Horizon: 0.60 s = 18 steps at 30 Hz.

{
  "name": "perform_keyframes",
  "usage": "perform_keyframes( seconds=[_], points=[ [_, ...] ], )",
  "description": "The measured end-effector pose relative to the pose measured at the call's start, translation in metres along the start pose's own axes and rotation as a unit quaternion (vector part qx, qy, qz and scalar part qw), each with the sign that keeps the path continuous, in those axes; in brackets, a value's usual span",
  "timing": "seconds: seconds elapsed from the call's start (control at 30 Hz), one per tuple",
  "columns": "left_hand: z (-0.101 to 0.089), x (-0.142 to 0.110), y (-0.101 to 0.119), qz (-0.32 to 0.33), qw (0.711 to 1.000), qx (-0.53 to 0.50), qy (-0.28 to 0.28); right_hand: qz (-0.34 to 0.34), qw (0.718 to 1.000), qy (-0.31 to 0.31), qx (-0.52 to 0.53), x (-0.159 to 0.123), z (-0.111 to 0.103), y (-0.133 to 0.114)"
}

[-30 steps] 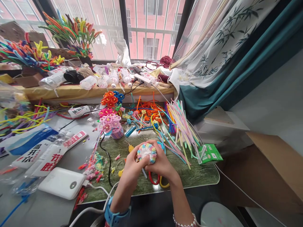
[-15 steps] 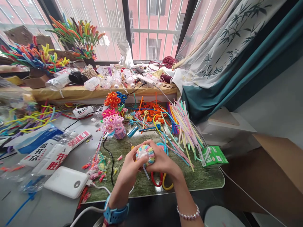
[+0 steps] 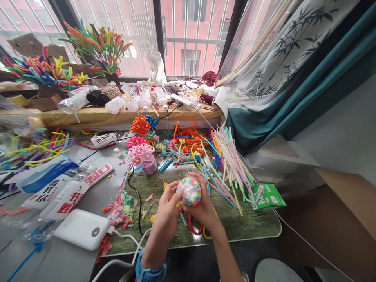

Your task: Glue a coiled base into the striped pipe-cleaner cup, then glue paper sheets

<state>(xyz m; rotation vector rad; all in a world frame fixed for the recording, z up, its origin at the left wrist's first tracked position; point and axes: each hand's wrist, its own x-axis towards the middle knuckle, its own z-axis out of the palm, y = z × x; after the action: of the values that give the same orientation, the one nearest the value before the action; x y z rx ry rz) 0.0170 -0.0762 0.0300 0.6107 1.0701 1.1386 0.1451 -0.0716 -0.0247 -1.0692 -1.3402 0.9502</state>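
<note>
Between my hands is a small round pot-like piece [image 3: 188, 192] of pastel pipe cleaners, with fluffy white filling at its middle. My left hand [image 3: 169, 201] is closed on its left side, the thumb at the rim. Around the right side curl the fingers of my right hand [image 3: 203, 205]. Beneath the hands, a red pipe cleaner loop [image 3: 194, 227] lies on the green board [image 3: 243, 225], with a yellow one partly hidden by my right wrist. A yellow-handled tool [image 3: 165, 185] shows just behind my left fingers.
Pastel pipe cleaners [image 3: 232, 160] fan out at the right beside a green packet [image 3: 269, 196]. A pot of pipe cleaner flowers [image 3: 149, 166] stands behind the hands. Left lie a white power bank [image 3: 82, 229], its cable, and plastic bottles [image 3: 63, 196]. A black cord [image 3: 138, 196] crosses the board.
Both hands have moved slightly right with the round piece. It is tilted so its white-filled face shows more, and my left thumb has shifted from the middle to the left rim.
</note>
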Motion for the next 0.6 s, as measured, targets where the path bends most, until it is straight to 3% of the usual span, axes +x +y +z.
perform_keyframes(
  seconds=[0.2,0.43,0.6],
  points=[
    [-0.006,-0.007,0.003,0.049,0.990,0.129,-0.016,-0.029,0.998,-0.035,-0.033,0.002,0.001,-0.001],
    [0.001,-0.007,0.002,0.082,0.987,0.136,-0.010,-0.041,0.999,-0.010,-0.001,0.002,0.005,-0.004],
    [0.011,-0.011,-0.001,0.104,0.988,0.109,0.027,-0.051,0.998,0.013,0.018,-0.003,0.011,-0.004]
  ],
)
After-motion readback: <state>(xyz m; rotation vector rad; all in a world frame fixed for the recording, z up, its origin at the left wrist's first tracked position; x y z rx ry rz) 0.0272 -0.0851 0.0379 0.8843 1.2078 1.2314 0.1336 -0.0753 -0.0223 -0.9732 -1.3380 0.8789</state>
